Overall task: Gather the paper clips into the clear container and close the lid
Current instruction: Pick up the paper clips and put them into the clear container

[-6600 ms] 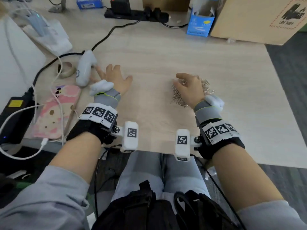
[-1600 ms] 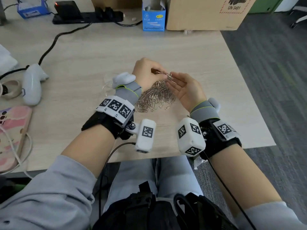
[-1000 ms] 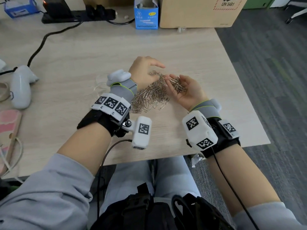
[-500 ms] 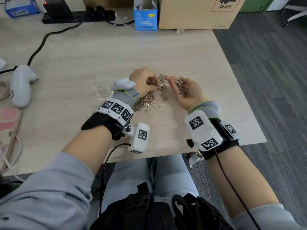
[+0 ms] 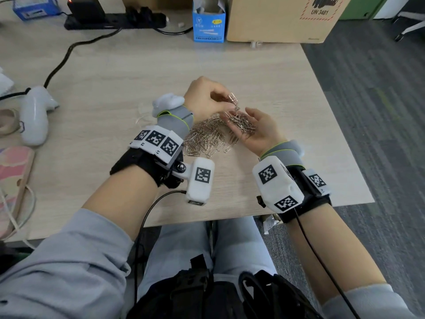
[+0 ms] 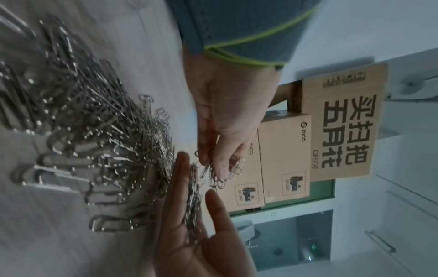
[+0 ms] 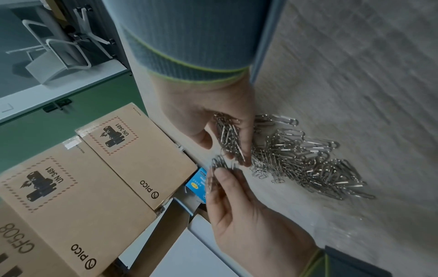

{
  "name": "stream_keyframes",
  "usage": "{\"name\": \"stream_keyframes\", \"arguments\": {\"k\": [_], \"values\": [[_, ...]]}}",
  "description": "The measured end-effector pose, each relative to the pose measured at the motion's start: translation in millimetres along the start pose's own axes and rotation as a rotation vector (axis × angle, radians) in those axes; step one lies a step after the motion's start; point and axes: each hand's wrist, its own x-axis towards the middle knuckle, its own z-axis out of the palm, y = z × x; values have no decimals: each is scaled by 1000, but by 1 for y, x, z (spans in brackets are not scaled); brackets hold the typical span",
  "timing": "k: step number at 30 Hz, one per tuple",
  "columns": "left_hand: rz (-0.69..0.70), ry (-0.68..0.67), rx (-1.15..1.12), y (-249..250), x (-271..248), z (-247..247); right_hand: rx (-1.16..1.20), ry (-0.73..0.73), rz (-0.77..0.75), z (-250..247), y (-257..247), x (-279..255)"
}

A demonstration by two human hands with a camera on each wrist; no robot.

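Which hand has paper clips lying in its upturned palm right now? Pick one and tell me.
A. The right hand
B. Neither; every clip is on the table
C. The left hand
A: the right hand is palm-up with a heap of paper clips lying in it, while the left hand pinches a few clips above it and more lie on the table.

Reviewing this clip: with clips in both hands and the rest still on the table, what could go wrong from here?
1. The right hand cups a loose heap of paper clips on a nearly flat palm; tipping it may spill them.
2. The left hand pinches a tangled bunch; linked clips may drag others along or drop.
3. The clear container sits half hidden behind the left wrist, hard to see; the forearm might knock it.
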Motion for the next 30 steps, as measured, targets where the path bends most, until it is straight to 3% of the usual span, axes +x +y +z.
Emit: {"name": "stream_keyframes", "arguments": {"k": [3, 8, 14, 20, 30], "values": [[24, -92, 27, 9, 4, 10, -72, -11, 2, 4, 0, -1], [89, -159, 92, 21, 7, 14, -3, -25, -43, 1, -4, 2], [28, 35, 123, 11, 17, 11, 166, -37, -37, -3, -12, -3], [27, -259, 346, -5, 7, 27, 224, -82, -34, -9, -14, -2], [-34, -246, 496, -15, -14, -1, 189, -23, -25, -3, 0, -9]]}}
